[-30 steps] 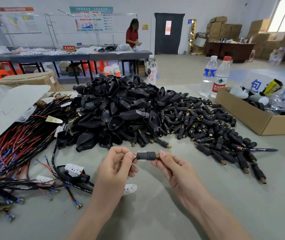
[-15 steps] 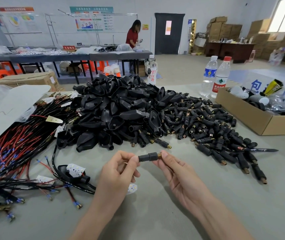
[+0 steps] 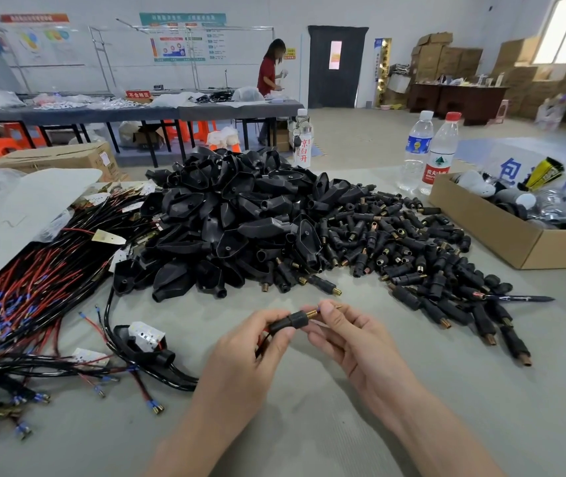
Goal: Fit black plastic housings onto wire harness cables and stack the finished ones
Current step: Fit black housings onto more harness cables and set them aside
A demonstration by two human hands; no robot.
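Observation:
Between my hands is a small black cylindrical connector (image 3: 290, 321) with a brass threaded end. My left hand (image 3: 254, 352) pinches its black end, where a thin red and black wire (image 3: 263, 339) runs out. My right hand (image 3: 347, 335) pinches the brass end with thumb and forefinger. Behind them lies a big heap of black plastic housings (image 3: 226, 222), and to its right a spread of small black connectors (image 3: 412, 249). Red and black wire harnesses (image 3: 33, 284) cover the table's left side. One harness with a housing on it (image 3: 143, 346) lies left of my left hand.
A cardboard box (image 3: 501, 232) of odds and ends stands at the right, with two water bottles (image 3: 429, 153) behind it. A black pen (image 3: 519, 298) lies by the connectors. White plastic sheets (image 3: 20, 201) sit at the far left. A person in red works at a distant table.
Both hands have shifted slightly right and tilted the connector, brass end now higher. The wire slack at the left end has disappeared under my left fingers.

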